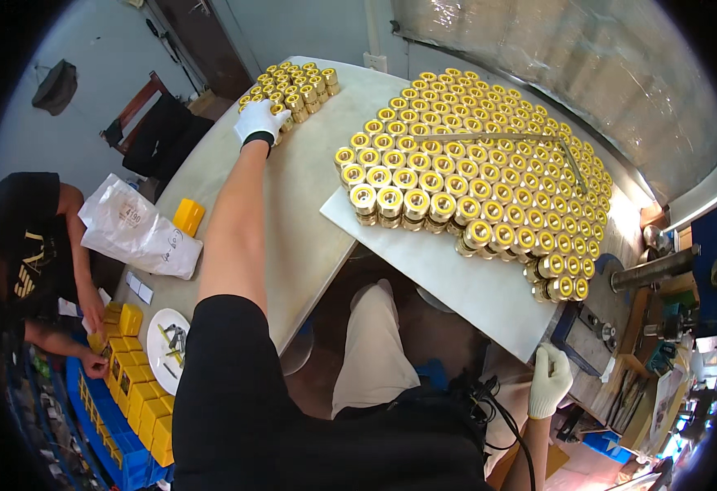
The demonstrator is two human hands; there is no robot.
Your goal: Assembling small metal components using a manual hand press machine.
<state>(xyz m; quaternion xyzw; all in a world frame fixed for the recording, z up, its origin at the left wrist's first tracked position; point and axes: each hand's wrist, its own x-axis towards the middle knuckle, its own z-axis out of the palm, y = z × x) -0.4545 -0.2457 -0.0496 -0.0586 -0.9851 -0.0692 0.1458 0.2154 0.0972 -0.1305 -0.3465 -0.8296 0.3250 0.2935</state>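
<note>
My left hand (259, 121), in a white glove with a dark cuff, reaches to the far left of the table. Its fingers are closed on a brass fitting at the near edge of a small cluster of brass fittings (308, 88) with yellow inner rings. Part of that fitting is hidden by the glove. My right hand (550, 381), also gloved, is low at the right beside the table's corner, fingers curled in and nothing visible in them. A much larger block of the same fittings (465, 176) stands in close rows, stacked in places, on the right table section.
Long thin metal strips (489, 137) lie across the large block. At left are a white sack (142, 229), a yellow box (188, 217) and a white plate (155, 348) with small parts. A co-worker's hands (92, 364) touch yellow boxes (142, 393) by a blue crate. Machinery (657, 270) stands right.
</note>
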